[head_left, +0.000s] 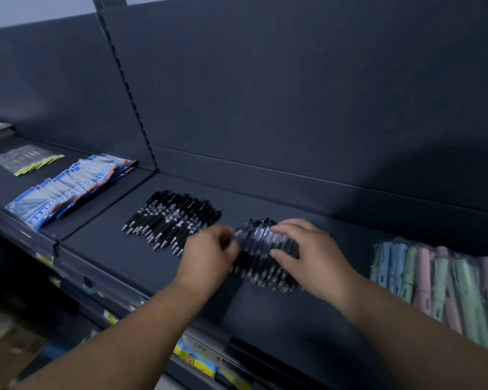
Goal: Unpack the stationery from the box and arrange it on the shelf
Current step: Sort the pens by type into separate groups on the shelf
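Both hands on bundle of black pens point(265, 250), held between them low on shelf point(119, 249). Right hand point(310, 249) grips bundle from above: fingers draped over top, thumb on near side. Left hand point(209, 256) curled, fingertips pinching bundle's left end (blurred, exact hold unclear). Loose black pens point(172, 218) fanned out just left of left hand. Pastel pens point(434, 280) right of right hand, apart. Blue packets point(68, 190) farther left.
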Demonstrator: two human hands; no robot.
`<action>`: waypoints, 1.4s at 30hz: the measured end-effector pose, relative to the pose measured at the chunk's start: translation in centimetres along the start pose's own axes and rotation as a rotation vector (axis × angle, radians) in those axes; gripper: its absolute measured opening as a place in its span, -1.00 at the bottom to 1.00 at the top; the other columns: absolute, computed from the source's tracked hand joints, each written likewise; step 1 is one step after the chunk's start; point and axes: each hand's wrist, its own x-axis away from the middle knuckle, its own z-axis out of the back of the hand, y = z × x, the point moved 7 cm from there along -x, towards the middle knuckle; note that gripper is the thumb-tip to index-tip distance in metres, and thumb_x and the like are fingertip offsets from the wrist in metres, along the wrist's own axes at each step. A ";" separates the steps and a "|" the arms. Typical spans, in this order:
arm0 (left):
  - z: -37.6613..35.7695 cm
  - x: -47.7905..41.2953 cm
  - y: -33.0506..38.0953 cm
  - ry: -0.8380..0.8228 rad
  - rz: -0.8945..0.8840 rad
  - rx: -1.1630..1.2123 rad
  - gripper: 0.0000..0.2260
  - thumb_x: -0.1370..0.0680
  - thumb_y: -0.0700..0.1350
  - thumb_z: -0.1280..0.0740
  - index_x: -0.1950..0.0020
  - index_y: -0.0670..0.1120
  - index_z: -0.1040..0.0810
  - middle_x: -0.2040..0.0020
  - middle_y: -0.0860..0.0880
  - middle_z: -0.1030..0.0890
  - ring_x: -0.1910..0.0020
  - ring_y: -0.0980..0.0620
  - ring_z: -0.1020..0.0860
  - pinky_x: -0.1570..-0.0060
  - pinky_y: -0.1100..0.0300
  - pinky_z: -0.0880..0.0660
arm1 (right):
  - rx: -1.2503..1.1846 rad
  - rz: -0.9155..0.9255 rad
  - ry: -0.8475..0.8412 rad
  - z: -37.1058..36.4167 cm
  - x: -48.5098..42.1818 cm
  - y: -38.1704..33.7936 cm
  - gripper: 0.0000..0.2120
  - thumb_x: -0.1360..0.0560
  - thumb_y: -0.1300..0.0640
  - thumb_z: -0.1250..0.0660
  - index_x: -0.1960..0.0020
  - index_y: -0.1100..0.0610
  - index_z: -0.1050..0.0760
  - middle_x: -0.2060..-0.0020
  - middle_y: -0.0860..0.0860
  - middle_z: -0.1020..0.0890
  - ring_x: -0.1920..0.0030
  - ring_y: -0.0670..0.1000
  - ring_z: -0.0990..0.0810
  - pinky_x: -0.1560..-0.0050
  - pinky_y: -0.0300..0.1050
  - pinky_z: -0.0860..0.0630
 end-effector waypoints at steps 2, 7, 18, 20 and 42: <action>1.8 0.0 1.8 0.081 -0.058 0.107 -0.87 -0.50 -0.12 -0.39 -0.04 -0.05 -0.65 0.21 0.08 -0.64 0.21 0.16 -0.59 0.12 0.41 -0.42 | -0.060 0.062 0.056 0.8 -0.9 -0.8 -0.59 -0.49 0.05 -0.40 -0.33 -0.06 -0.47 -0.21 -0.23 -0.42 -0.18 -0.20 -0.44 -0.25 -0.35 -0.31; 3.0 1.0 6.6 -0.014 -0.214 0.516 -0.85 -0.52 -0.24 -0.37 -0.06 -0.07 -0.61 0.24 0.11 -0.60 0.31 0.34 -0.52 0.20 0.52 -0.40 | -0.111 0.145 0.127 2.6 -2.3 -2.6 -0.87 -0.47 0.11 -0.41 -0.01 -0.01 -0.63 0.17 -0.18 -0.52 0.22 -0.25 -0.48 0.16 -0.35 -0.37; -6.4 3.7 -0.7 -0.491 -0.103 0.031 -0.17 -0.41 0.23 -0.41 -0.55 0.15 -0.03 -0.55 0.07 -0.01 -0.52 0.09 -0.03 -0.48 0.19 -0.06 | -0.324 -0.582 -0.085 -0.2 -0.7 6.4 -0.84 -0.55 0.03 -0.29 0.11 0.11 -0.54 0.36 -0.02 -0.65 0.42 -0.11 -0.57 0.43 -0.26 -0.45; -6.8 3.6 -0.5 -0.494 -0.129 0.022 -0.12 -0.39 0.23 -0.44 -0.55 0.19 0.01 -0.55 0.13 0.10 -0.52 0.11 0.06 -0.48 0.19 -0.02 | -0.268 -0.567 -0.078 -0.6 -0.6 6.4 -0.81 -0.50 -0.04 -0.36 0.01 0.07 -0.49 0.29 -0.04 -0.64 0.34 -0.07 -0.60 0.33 -0.23 -0.49; -8.3 2.5 -1.3 -0.478 -0.200 -0.074 -0.12 -0.36 0.33 -0.36 -0.55 0.15 0.02 -0.56 0.12 0.08 -0.54 0.08 0.12 -0.51 0.08 0.03 | 0.206 -0.360 -0.092 -1.5 -8.4 7.2 -0.68 -0.52 -0.10 -0.24 -0.24 -0.09 -0.55 -0.14 -0.10 -0.64 -0.20 0.05 -0.55 -0.26 -0.05 -0.43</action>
